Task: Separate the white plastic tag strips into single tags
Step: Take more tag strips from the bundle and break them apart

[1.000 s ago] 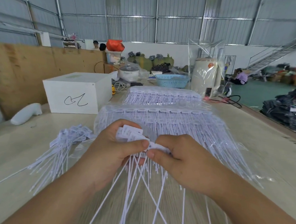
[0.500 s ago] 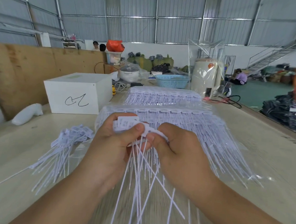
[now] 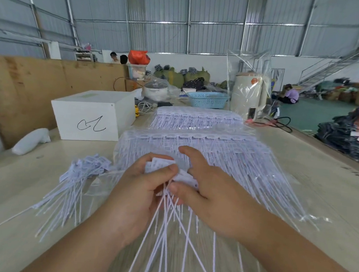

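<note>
Tag strip (image 3: 162, 166) is gripped above the table (image 3: 318, 186) by the curled left hand (image 3: 141, 188); a tag head (image 3: 187, 178) is pinched by the right hand (image 3: 211, 192) (index finger extended). Loose tags (image 3: 77, 178) are piled left.

A white box (image 3: 91, 115) marked with a scribble is being carried by the tabletop (image 3: 318, 186); farther back, a blue basket (image 3: 208, 99) is being flanked by a lidded pot (image 3: 156, 89).

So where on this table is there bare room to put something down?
Bare table lies right of the bagged strips, and at the near left corner below the loose tags. The middle is crowded with tags and both hands.
</note>
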Action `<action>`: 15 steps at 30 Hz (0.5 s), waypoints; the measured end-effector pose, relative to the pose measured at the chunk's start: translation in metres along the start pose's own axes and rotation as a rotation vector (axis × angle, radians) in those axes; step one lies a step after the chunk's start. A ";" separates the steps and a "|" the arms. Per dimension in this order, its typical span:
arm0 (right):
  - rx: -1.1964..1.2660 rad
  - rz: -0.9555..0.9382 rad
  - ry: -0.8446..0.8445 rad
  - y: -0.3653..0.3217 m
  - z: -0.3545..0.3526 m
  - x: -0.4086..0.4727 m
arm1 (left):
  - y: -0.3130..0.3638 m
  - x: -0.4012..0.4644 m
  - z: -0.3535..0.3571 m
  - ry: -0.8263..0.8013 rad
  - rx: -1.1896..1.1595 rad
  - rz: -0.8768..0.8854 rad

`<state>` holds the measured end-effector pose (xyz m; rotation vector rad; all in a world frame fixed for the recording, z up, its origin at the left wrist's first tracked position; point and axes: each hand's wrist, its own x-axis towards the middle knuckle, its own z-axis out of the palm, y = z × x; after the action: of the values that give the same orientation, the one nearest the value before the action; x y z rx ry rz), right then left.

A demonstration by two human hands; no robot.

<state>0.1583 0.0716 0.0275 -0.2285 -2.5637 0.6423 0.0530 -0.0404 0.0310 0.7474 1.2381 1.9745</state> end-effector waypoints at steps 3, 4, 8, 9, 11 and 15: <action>-0.103 0.018 -0.043 -0.001 0.003 -0.003 | -0.002 0.002 -0.002 -0.025 0.064 -0.001; -0.110 0.016 -0.048 -0.002 0.004 -0.002 | -0.002 0.002 -0.002 -0.022 0.089 0.003; -0.062 -0.005 -0.038 -0.001 0.002 -0.001 | 0.000 0.004 -0.005 0.011 0.085 0.053; -0.061 -0.007 -0.032 -0.001 0.000 -0.001 | 0.002 0.005 -0.006 0.035 0.062 0.062; -0.056 0.023 -0.026 0.002 -0.006 -0.001 | 0.006 0.008 -0.010 0.085 0.026 0.065; 0.020 0.068 -0.027 0.006 -0.011 -0.003 | 0.010 0.006 -0.009 0.112 -0.012 0.061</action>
<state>0.1667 0.0806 0.0318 -0.3030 -2.5832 0.7003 0.0406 -0.0436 0.0374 0.6838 1.2803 2.0962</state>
